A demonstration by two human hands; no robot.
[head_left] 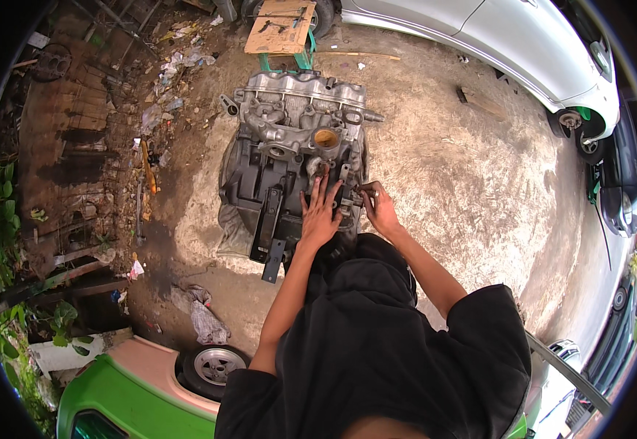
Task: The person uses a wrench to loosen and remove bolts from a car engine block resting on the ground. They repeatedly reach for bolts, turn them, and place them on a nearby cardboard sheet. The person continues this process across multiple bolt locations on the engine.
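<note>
A metal engine (273,110) stands on the ground in front of me, with a silver upper section, a round opening with a tan inside (326,140) and dark metal brackets (271,212) at its lower left. My left hand (320,212) lies on the engine below that opening, fingers spread over the metal. At the engine's right side, my right hand (379,206) has its fingertips pinched at a small fitting or part, too small and hidden to make out.
A cardboard-topped green stand (280,25) is beyond the engine. Silver car (523,51) top right; green-and-pink car (121,402) with a wheel (214,364) lower left. Debris (172,66), rusty scrap (55,139) and plants (0,205) line the left. A wooden block (483,104) lies right.
</note>
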